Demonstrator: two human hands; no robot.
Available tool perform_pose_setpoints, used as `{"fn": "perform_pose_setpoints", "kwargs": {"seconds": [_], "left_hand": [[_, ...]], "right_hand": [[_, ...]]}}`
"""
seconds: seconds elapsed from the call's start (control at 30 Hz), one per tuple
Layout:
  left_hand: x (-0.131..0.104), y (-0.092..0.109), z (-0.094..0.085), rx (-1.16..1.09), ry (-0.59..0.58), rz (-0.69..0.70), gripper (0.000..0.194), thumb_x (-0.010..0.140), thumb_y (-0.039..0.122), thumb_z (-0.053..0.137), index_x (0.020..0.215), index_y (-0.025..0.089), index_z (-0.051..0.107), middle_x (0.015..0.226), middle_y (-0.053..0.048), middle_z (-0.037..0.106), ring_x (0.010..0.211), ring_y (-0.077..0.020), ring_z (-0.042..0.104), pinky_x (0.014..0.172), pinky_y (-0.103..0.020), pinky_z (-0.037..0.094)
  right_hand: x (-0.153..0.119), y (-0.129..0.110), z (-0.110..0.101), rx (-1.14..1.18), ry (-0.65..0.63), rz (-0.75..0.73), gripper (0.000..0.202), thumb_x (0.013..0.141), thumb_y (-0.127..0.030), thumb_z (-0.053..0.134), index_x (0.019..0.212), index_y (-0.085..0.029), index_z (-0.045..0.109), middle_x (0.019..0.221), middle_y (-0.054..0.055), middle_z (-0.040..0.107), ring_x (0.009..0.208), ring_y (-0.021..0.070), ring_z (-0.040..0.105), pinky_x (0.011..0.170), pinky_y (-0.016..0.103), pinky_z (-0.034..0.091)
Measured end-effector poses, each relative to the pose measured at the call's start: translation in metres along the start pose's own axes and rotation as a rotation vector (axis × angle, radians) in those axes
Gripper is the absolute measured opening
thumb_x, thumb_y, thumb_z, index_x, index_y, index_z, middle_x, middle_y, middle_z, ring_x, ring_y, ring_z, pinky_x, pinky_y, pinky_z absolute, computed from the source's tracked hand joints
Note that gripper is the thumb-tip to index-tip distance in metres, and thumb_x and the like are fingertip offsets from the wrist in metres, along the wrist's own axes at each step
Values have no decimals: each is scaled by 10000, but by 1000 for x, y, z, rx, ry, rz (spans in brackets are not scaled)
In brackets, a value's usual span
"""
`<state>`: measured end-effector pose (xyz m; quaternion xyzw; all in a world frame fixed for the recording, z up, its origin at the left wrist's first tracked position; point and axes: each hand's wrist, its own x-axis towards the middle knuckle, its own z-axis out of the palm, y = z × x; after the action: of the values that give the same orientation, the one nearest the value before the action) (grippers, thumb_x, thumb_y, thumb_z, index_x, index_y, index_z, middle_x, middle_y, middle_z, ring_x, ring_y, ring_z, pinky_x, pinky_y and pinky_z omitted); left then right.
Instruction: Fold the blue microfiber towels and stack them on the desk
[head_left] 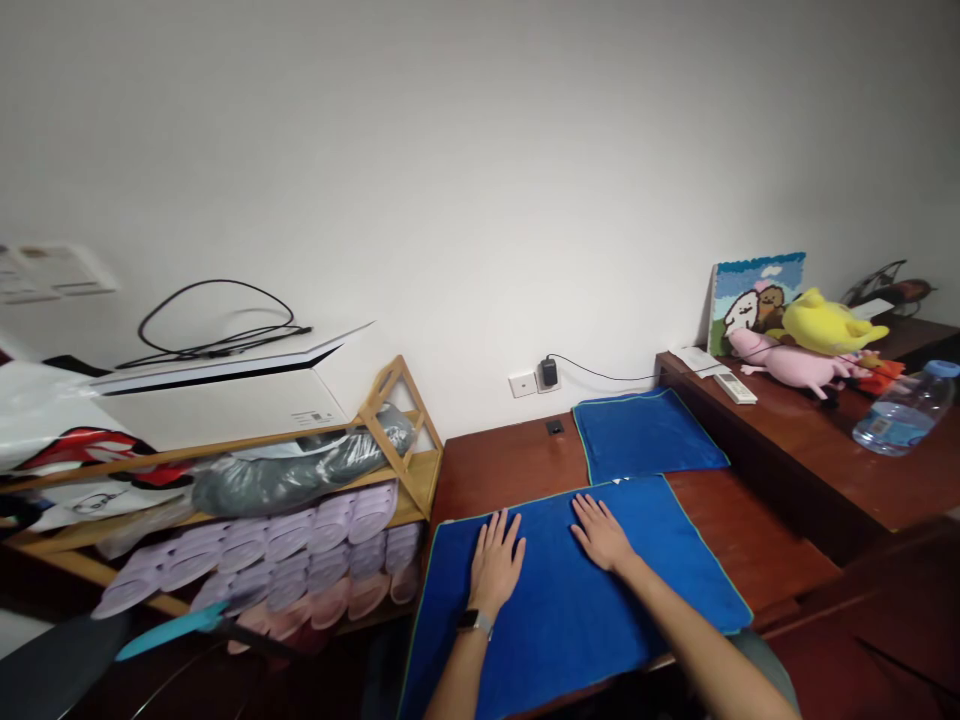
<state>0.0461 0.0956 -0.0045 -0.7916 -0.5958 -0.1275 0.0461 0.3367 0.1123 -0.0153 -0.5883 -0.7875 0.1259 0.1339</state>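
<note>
Plain white wall [465, 150] forms the background, with a socket and plugged-in charger [548, 373] low on it. Below runs a dark wooden desk [510, 465]. On the desk lies a large blue towel [570, 610], spread flat with its near edge hanging over the front of the desk. Both hands rest on its far half, palms down and fingers extended, gripping nothing. The left hand [496, 562] lies near the towel's centre line and carries a watch [474, 621] at the wrist; the right hand [600, 532] lies just beside it, nearer the far edge. The two hands are close together but apart.

Behind the large towel, touching or nearly touching its far edge, lies a folded blue towel [645, 435]. To the right stands a higher wooden surface [810, 430] bearing a remote control [734, 387], a yellow plush toy [825, 322], a pink plush toy [795, 365], a picture [754, 290] leaning on the wall, and a water bottle [904, 410]. To the left stands a wooden rack [397, 440] holding rows of pale purple slippers [300, 545], a grey plastic-wrapped bundle [300, 470], and a white box [225, 395] topped by a black cable [217, 325].
</note>
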Motion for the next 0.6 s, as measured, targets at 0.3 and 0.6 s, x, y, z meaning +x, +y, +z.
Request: {"fn": "perform_pose_setpoints", "kwargs": {"seconds": [0.3,0.6], "left_hand": [[18,-100,38,75,-79,-242,619,1062,554,398,1617,280,403,1715,-103,343,1594,-296,290,1283,-520,252],[11,-94,43,84,-44,-277,622,1054,558,412,1613,283,413,1721,-117,332,1587,-343,296,1273,-537,264]], "right_hand": [[-12,152,-23,-203,10,382,734,1046,-550,191,1658,-160,301,1710,67,328,1616,261,205,1317,486,125],[-24,160,-17,-208,37,370,733,1046,-563,167,1675,-197,254,1737,60,264,1620,249,189,1311,497,145]]}}
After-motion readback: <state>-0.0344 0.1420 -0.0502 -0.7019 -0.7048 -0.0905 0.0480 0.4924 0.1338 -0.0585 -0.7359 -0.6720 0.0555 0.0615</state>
